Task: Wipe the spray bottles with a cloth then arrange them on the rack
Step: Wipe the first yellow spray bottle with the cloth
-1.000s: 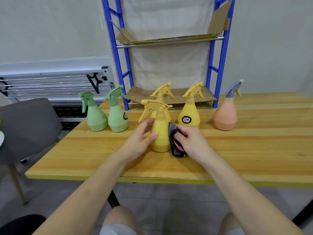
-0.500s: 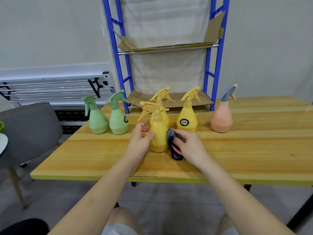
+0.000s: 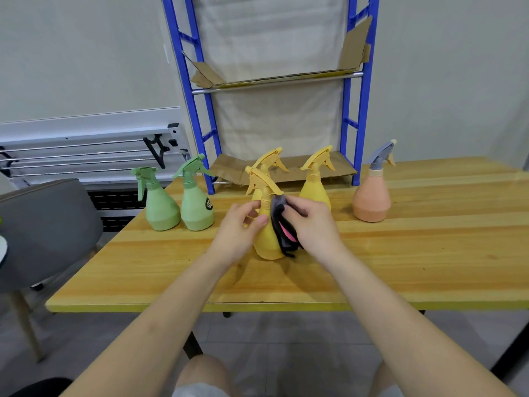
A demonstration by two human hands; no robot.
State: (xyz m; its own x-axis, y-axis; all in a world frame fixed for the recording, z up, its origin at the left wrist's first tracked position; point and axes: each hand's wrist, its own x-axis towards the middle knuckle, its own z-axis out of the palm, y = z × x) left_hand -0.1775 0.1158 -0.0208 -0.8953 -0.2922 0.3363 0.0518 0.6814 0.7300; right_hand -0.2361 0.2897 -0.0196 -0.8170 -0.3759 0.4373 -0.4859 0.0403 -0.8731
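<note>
Right hand (image 3: 310, 222) curled round a dark cloth with a pink patch (image 3: 282, 232), pressing it against the neck and shoulder of the nearest yellow spray bottle (image 3: 267, 239). Left hand (image 3: 237, 229) steadying the same bottle from the other side, thumb and fingertips lightly pinching its neck. Bottle upright on the desk (image 3: 429, 253), near the front.

Risk, as a judgement: light bottle, high push, loose left grip, so likely to tip or skid.

Behind, nearly touching: two more yellow bottles (image 3: 315, 187). Left: two green bottles (image 3: 197, 209). Right, well apart: orange bottle (image 3: 371, 202). Blue rack (image 3: 362, 110) behind, cardboard-lined shelves; yellow bottles standing in the reach path.
</note>
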